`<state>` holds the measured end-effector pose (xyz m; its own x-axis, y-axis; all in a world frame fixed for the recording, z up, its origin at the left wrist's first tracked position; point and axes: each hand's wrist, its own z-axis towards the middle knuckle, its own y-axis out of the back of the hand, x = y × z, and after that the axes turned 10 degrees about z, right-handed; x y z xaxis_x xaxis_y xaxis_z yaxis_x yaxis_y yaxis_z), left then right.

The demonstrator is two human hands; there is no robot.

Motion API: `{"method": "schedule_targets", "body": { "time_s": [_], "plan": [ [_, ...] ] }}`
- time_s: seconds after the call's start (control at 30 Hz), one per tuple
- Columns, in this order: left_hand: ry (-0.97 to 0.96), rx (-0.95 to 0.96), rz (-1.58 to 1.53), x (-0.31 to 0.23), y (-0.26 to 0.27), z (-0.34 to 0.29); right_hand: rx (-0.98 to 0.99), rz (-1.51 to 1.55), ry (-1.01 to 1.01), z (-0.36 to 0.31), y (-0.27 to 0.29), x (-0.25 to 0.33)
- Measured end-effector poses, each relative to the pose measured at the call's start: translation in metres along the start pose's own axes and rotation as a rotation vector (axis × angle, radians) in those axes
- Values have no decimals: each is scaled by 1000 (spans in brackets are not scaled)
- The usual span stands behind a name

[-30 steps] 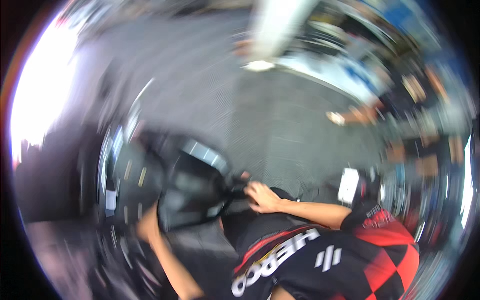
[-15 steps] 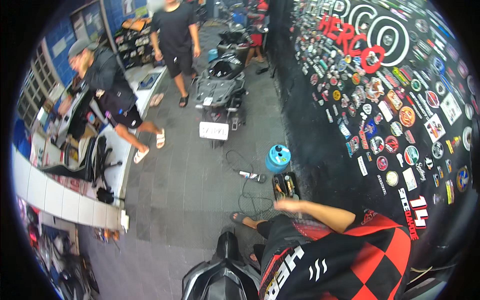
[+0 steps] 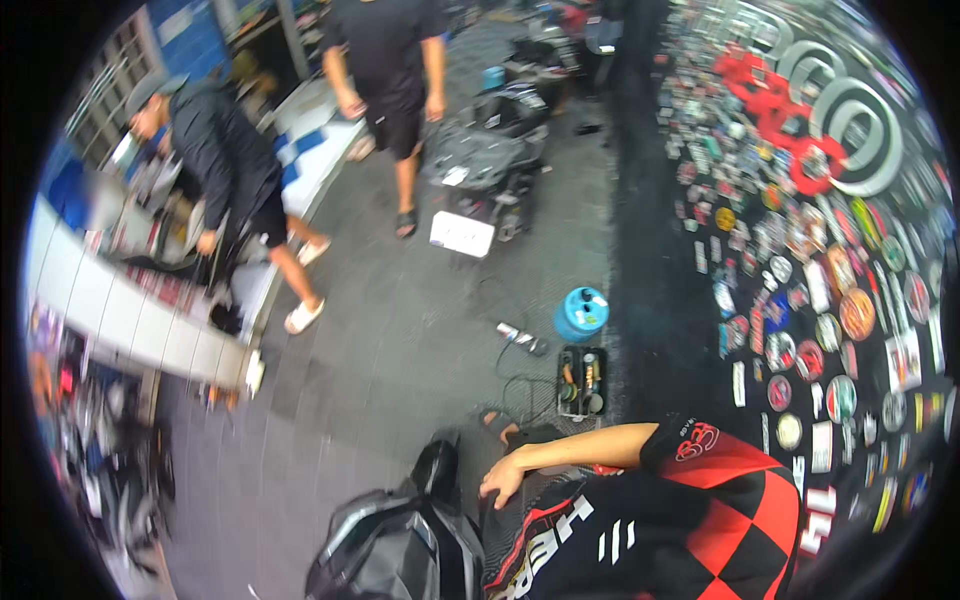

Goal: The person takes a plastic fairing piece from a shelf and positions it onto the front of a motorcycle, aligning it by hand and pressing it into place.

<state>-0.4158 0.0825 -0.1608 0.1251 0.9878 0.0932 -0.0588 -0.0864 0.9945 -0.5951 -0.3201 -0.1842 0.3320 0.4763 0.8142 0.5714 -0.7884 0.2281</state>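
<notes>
Below, the right hand (image 3: 503,478) hangs loosely open just beside the dark scooter (image 3: 400,540).

Jersey (image 3: 700,510): red-and-black check, white lettering and stripes on black. Scooter (image 3: 400,545): black and dark grey panels. Gas cylinder (image 3: 580,312): light blue. Tool tray (image 3: 582,383): black, with orange-handled tools. Floor (image 3: 400,350): grey paving. Wall (image 3: 800,250): black, covered in many-coloured stickers and red and white rings. Counter (image 3: 120,310): white tiles. Parked motorcycle (image 3: 490,150): black, white plate.
</notes>
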Motion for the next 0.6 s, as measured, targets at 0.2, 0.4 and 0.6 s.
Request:
{"method": "schedule_targets", "body": {
  "time_s": [0.2, 0.4, 0.6],
  "plan": [
    [258, 182, -136, 148, -34, -64, -33, 15, 471, 114, -12, 65],
    [613, -61, -402, 137, 1, -43, -676, 340, 20, 208, -60, 129],
    [666, -147, -307, 129, 5, -54, -728, 445, -199, 228, -80, 144]
  ]
}}
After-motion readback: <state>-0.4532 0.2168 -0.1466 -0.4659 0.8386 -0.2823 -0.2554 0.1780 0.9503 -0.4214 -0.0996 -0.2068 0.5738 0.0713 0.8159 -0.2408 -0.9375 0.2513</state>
